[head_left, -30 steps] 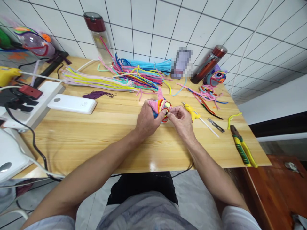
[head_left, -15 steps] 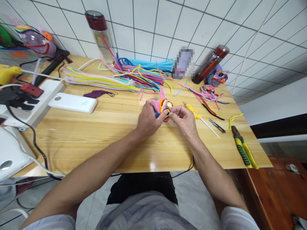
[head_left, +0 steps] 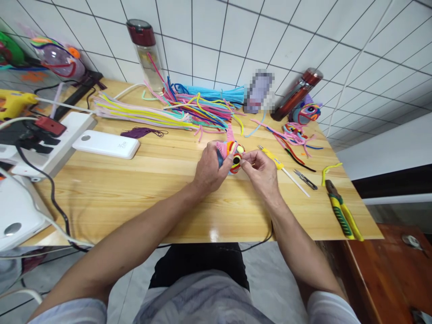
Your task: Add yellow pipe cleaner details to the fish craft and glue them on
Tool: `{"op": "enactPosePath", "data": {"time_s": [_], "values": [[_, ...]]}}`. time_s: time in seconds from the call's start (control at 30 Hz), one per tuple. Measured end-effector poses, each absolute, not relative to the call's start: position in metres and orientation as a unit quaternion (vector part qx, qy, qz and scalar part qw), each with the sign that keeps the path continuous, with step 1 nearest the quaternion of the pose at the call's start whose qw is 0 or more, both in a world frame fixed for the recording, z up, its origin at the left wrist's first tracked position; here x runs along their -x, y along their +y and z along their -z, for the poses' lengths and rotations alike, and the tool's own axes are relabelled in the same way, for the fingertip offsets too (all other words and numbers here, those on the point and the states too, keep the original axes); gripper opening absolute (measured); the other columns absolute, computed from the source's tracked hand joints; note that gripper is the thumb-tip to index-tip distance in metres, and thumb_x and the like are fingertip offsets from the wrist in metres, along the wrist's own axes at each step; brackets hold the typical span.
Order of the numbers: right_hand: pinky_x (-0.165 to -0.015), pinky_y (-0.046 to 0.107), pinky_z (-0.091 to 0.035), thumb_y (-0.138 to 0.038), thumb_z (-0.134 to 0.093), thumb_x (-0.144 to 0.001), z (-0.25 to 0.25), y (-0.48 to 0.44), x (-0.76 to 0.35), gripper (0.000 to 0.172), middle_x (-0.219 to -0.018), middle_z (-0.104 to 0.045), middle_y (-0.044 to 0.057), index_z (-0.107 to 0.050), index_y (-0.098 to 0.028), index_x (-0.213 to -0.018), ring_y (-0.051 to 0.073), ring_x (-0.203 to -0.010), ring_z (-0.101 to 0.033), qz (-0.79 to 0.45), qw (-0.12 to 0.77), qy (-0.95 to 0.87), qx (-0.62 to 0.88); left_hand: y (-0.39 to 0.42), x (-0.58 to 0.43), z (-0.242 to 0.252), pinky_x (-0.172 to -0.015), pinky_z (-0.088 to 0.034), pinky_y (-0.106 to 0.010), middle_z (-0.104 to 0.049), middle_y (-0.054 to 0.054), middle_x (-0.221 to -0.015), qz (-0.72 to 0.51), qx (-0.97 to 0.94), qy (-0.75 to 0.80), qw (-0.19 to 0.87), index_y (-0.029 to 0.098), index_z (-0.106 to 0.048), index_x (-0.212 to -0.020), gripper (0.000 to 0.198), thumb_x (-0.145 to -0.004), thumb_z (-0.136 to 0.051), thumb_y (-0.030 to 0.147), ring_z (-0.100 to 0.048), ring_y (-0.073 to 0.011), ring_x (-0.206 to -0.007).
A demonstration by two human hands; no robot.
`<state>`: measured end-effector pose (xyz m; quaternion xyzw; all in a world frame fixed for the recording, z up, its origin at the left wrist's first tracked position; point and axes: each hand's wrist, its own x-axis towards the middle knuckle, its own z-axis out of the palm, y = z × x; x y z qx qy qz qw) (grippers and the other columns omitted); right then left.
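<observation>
Now that the left hand (head_left: 209,167) has drawn its thumb back a little, the black-centred eye (head_left: 236,159) of the craft fish (head_left: 231,147) shows more fully, which suggests it is nearly seated. That hand clamps the fish over the middle of the table (head_left: 168,191); the right hand's (head_left: 261,168) fingertips meet the eye's edge (whether they grip it, I cannot tell). Behind, a lidded clear bottle (head_left: 146,58) has unclear contents; the red flask (head_left: 299,92), farther right, hides its own.
</observation>
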<state>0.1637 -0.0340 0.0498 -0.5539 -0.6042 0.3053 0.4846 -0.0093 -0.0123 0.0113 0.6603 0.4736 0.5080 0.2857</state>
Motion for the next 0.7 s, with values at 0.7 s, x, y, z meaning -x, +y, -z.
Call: {"op": "enactPosePath", "data": {"time_s": [0.7], "values": [[-0.071,0.035,-0.056,-0.036,-0.071,-0.092,-0.033,-0.036,-0.172,0.016,-0.09,-0.072,0.002,-0.074,-0.026,-0.104,0.021,-0.08,-0.067,-0.187,0.495,-0.653,0.542,-0.008,0.014,-0.011,-0.113,-0.053,-0.047,-0.07,-0.012,-0.125,-0.521,-0.649,0.446,0.328,0.022,-0.052,-0.124,0.035,-0.101,-0.063,0.045,-0.069,-0.0286,-0.122]]}}
